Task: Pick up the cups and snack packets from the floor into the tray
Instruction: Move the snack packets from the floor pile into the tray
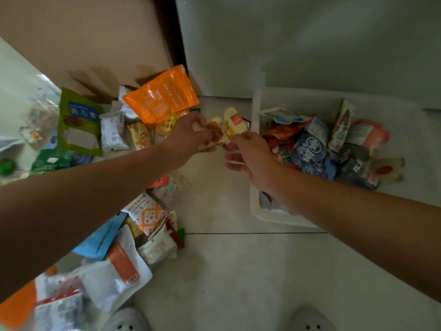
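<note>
our left grip (188,133) is pinching a small bundle of yellow snack packets (232,123), with the fingers curled round its near end. it is holding the bundle in the air above the floor (226,271), just beside the left wall of the tray (276,219). our right grip (250,155) is reaching in from the tray side with its fingers loosely bent and its fingertips at the bundle's lower edge. motion blur is keeping us from telling whether it is pinching the packets or only meeting them.

the white tray is sitting on the floor to our right. it is heaped with colourful packets, among them a dark blue packet (310,149) near the middle.

to our left, many packets are lying in a loose drift on the floor. an orange pouch (164,96) is leaning at the far end and a green pouch (76,120) is lying beside it. a blue pouch (100,237) and a white pouch (119,263) with an orange label are lying nearer our pale shoes (126,318).

we are judging the task to be somewhere around its middle: the tray is well filled, but at least as much is waiting on the floor. we are not making out any cups for certain, and a clear, blurred shape at the far left is too smeared to name.
</note>
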